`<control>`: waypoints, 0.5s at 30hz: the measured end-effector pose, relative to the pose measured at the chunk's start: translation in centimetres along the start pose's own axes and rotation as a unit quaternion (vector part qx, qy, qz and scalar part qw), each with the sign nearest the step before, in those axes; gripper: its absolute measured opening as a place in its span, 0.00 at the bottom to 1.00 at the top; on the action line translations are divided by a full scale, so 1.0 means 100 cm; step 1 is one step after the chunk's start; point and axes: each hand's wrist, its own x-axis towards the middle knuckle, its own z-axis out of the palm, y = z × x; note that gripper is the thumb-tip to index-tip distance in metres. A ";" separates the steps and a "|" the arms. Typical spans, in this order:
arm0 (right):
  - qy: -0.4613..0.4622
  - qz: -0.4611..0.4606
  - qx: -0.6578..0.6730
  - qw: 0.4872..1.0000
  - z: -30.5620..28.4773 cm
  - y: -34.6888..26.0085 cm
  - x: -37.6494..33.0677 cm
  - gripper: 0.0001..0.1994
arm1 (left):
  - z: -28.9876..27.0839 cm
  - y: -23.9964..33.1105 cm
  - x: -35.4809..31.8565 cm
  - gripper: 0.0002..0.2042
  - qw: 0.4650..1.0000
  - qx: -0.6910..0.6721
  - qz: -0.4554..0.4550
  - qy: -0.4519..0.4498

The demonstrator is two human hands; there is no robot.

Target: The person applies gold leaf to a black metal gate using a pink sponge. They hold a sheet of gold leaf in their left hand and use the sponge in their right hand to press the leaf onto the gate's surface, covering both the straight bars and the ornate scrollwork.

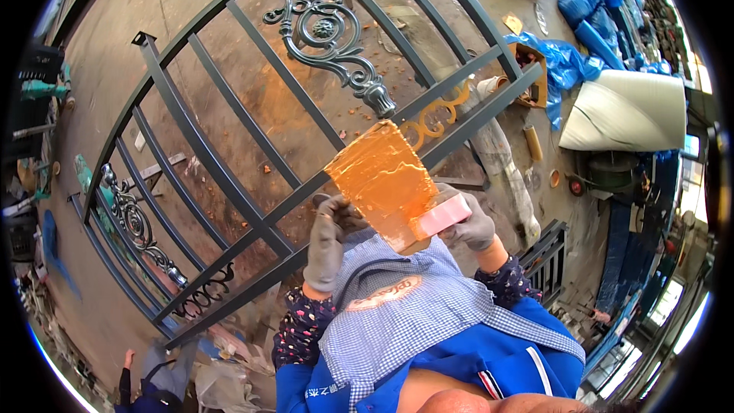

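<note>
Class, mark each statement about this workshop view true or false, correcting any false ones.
1. The grey-gloved right hand holds a pink rectangular block. True.
2. The other hand is bare. False: the left hand wears a grey fabric glove.
3. The person wears a blue-and-white checked apron. True.
4. Bright blue coats the surface before the person. False: the flat four-sided board is golden-orange.
5. A dark grey metal railing has ornate scrollwork. True.

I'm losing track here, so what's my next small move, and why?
Perhaps dab the pink block onto the dark ornament: your right hand holds it at the gold-smeared board, and nearby scrolls are gold while the ornament looks dark.
</note>
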 end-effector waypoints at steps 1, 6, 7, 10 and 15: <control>-0.017 -0.012 -0.016 1.000 0.003 0.004 -0.007 0.36 | 0.003 -0.003 -0.009 0.36 0.999 0.020 0.000 -0.033; 0.021 0.004 0.022 1.000 0.049 0.010 -0.031 0.27 | 0.002 -0.005 -0.056 0.42 0.994 -0.001 -0.049 -0.097; 0.005 -0.003 0.025 1.000 0.053 0.017 -0.037 0.27 | 0.002 -0.006 -0.067 0.41 0.994 0.006 -0.063 -0.090; -0.054 -0.021 0.006 0.998 0.057 0.036 -0.053 0.24 | 0.006 -0.006 -0.097 0.35 0.994 -0.021 -0.090 -0.056; -0.147 -0.008 -0.034 0.989 0.049 0.055 -0.082 0.35 | 0.010 -0.045 -0.151 0.27 0.999 0.010 -0.050 0.009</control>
